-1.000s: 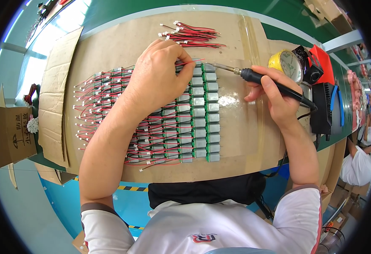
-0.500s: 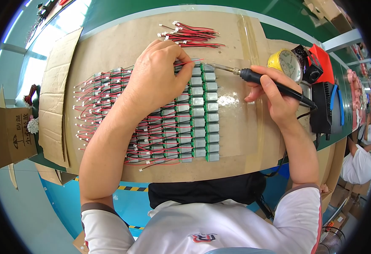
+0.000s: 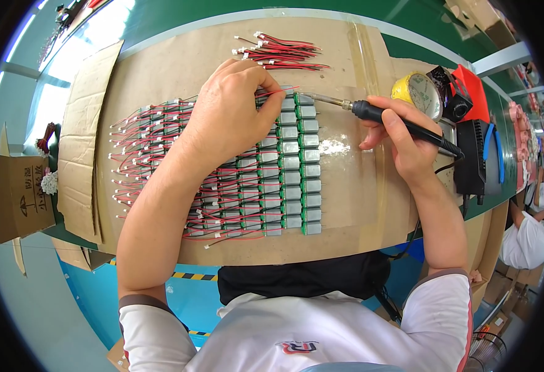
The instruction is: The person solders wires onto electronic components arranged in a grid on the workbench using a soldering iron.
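Note:
My right hand (image 3: 408,133) is closed around the black handle of a soldering iron (image 3: 396,121). The iron's tip points left and meets the top motor of the rightmost column, at its green end board. Over the upper part of the motor rows is my left hand (image 3: 238,102), thumb and forefinger pinching a red wire (image 3: 287,88) whose end reaches toward the iron's tip. Small grey motors (image 3: 290,180) with green boards lie in tight rows, many with red and black leads and white plugs trailing left. My left hand and forearm hide some of them.
A bundle of red and black wires (image 3: 284,51) lies beyond my left hand. At the right stand a yellow tape roll (image 3: 417,93), a red container (image 3: 472,93), a black box (image 3: 471,155) and blue-handled pliers (image 3: 494,152). A cardboard flap (image 3: 89,142) borders the left side.
Both hands, the wire and the soldering iron stay in nearly the same place. Only a very slight shift of the whole picture shows.

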A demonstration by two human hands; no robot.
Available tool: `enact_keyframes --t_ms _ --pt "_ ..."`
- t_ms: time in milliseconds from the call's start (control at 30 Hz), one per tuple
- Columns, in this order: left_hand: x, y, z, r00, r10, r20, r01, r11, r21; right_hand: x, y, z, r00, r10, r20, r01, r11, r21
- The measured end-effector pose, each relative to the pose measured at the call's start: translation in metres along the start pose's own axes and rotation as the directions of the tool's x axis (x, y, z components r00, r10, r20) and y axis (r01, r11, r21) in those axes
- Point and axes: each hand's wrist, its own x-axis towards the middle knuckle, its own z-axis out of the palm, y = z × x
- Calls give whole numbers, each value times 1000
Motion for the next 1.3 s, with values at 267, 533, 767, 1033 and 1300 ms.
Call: enact_keyframes --t_ms 267,533,767,1033,1300 --pt "0 1 -1 1000 -3 2 3 1000 -8 -1 1 -1 1000 -6 7 6 1000 -5" --pt "-2 2 -2 987 74 -146 -74 997 5 -1 -1 -1 1000 -18 5 18 1000 -11" --pt "-1 4 -5 987 79 -138 -76 997 26 -2 -2 -2 1000 -9 -23 8 1000 -29" --pt "-2 2 -7 993 42 -106 -49 996 -69 -3 -1 -3 999 -6 -36 5 1000 -21" --pt "-4 4 -7 996 73 -49 -74 997 -28 -1 -4 -4 992 -112 63 120 984 -132"
